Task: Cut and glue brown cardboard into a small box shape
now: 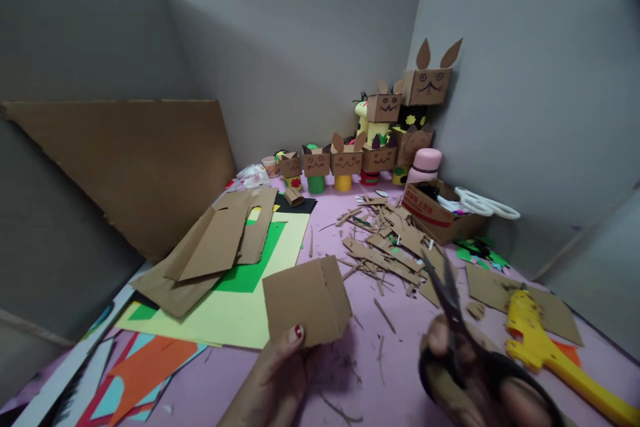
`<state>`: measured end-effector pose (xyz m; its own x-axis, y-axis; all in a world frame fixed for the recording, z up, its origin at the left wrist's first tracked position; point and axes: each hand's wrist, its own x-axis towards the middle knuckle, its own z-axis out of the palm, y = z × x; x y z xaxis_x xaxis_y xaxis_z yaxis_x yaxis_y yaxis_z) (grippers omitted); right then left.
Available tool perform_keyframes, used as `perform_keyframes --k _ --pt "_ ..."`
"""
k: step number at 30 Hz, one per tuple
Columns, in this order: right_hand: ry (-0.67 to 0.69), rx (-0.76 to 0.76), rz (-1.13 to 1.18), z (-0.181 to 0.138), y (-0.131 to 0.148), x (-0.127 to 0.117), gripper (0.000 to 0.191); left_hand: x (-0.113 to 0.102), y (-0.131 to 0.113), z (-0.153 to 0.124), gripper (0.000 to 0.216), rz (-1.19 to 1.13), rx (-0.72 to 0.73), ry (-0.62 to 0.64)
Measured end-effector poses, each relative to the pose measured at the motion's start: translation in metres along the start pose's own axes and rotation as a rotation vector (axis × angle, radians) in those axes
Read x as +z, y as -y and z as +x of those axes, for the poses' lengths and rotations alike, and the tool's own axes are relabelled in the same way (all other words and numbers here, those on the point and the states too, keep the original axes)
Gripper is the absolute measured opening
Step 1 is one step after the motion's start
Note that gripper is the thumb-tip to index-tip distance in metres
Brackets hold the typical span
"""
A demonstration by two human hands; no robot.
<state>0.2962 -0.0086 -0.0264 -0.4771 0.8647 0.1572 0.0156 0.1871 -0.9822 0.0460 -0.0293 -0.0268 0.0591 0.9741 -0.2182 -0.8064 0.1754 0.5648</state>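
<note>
My left hand [273, 380] pinches the lower edge of a folded brown cardboard piece [306, 300], thumb on top, and holds it up above the pink table [395, 380]. At the lower right my right hand [465, 380] grips black-handled scissors [450, 307], fingers through the loops. The blades point up and away and look nearly closed; they are a short way right of the cardboard piece, not touching it. The hand is blurred.
Cardboard strips and offcuts [390, 240] litter the middle. Coloured paper sheets [235, 300] with cardboard pieces lie left. A yellow glue gun [545, 347] lies right. Cardboard box-head figures [350, 160], a pink bottle [425, 167] and a small box with white scissors [440, 213] stand at the back. A large cardboard sheet [130, 160] leans left.
</note>
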Motion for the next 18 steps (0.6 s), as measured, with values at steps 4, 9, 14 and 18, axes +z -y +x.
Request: perform_keyframes --k 4,9,14,18 --pt "-0.091 0.097 0.032 0.024 -0.002 0.013 0.061 0.0 0.0 -0.001 0.068 0.03 0.0 0.029" --pt "-0.144 0.148 -0.34 0.032 -0.004 0.023 0.049 0.002 0.0 -0.007 0.071 0.017 0.021 0.028" --pt "-0.079 0.004 -0.488 0.028 -0.003 0.024 0.05 -0.001 0.005 -0.01 0.072 0.007 -0.067 0.109" --pt "-0.057 -0.095 -0.544 0.028 -0.007 0.025 0.05 -0.003 0.014 -0.011 0.068 -0.013 -0.159 0.188"
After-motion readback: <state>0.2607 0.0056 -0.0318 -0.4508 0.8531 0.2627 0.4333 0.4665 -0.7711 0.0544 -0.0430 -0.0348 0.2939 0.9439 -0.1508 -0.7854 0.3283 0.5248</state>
